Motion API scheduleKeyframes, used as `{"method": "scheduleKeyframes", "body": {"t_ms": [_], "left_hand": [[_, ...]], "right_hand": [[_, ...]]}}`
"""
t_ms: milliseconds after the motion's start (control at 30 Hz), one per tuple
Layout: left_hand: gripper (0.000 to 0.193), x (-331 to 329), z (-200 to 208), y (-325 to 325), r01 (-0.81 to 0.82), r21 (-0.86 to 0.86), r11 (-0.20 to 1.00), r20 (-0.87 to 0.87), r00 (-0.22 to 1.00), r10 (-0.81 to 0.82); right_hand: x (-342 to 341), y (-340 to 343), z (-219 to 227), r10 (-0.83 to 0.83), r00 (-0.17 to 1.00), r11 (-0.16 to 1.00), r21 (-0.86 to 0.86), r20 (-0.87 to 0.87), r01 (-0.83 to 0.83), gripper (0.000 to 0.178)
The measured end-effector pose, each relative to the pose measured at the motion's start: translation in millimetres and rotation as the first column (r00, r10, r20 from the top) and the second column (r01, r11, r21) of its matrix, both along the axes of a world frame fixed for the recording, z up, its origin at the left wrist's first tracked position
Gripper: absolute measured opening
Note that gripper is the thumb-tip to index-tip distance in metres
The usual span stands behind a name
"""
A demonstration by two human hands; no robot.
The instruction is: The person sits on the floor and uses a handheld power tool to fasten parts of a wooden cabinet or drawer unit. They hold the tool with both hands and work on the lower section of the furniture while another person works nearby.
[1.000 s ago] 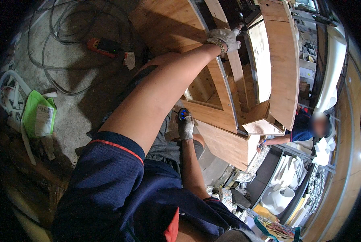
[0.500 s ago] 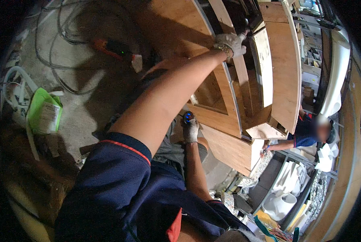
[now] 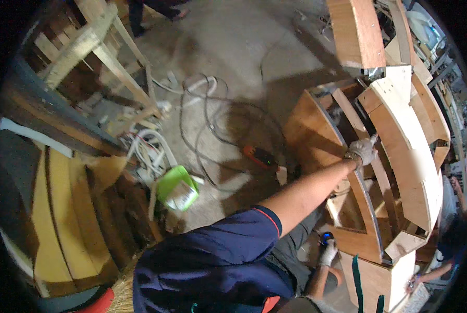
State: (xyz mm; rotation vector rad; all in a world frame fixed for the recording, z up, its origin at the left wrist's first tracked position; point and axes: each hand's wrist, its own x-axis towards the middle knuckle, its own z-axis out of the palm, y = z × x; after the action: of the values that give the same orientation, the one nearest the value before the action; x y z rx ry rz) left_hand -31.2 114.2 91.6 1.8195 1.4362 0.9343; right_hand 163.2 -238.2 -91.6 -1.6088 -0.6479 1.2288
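Note:
My left hand (image 3: 363,151), in a pale work glove, reaches across the open wooden frame (image 3: 365,206). Its fingers bend over a long wooden slat (image 3: 351,108) running between the frame's curved sides. Lower down, next to the frame's near corner, my gloved right hand (image 3: 328,254) is closed on a dark, rounded tool (image 3: 326,239) with a blue glow at its end. The tool's body is mostly hidden by the hand. A curved plywood panel (image 3: 400,151) stands just right of my left hand.
An orange and black tool (image 3: 260,156) lies on the concrete floor among looped cables (image 3: 208,122). Left of it are a green packet (image 3: 177,189) and white hoses (image 3: 152,147). A wooden trestle (image 3: 105,49) stands far left. A co-worker's hand (image 3: 413,283) touches the lower plywood box.
The view has swung left, so the frame and both my hands appear farther right. My left hand stays on the slat and my right still holds the glowing tool.

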Motion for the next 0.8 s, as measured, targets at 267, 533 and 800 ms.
{"method": "scheduleKeyframes", "body": {"t_ms": [267,533,800], "left_hand": [[0.047,-4,15,-11,-0.005,0.006,1.000,-0.092,0.996,0.005],[0.042,-2,4,-6,-0.006,0.018,1.000,-0.115,0.993,0.008],[0.042,20,-7,13,0.332,0.094,0.939,-0.725,0.669,-0.164]], "right_hand": [[11,1,-22,-0.184,0.978,0.983,0.002,-0.098,0.185,0.020],[8,-1,-5,-0.140,0.981,0.988,0.052,-0.134,0.148,0.018],[-12,-7,43,-0.124,0.990,0.986,0.106,-0.061,0.130,0.026]]}}
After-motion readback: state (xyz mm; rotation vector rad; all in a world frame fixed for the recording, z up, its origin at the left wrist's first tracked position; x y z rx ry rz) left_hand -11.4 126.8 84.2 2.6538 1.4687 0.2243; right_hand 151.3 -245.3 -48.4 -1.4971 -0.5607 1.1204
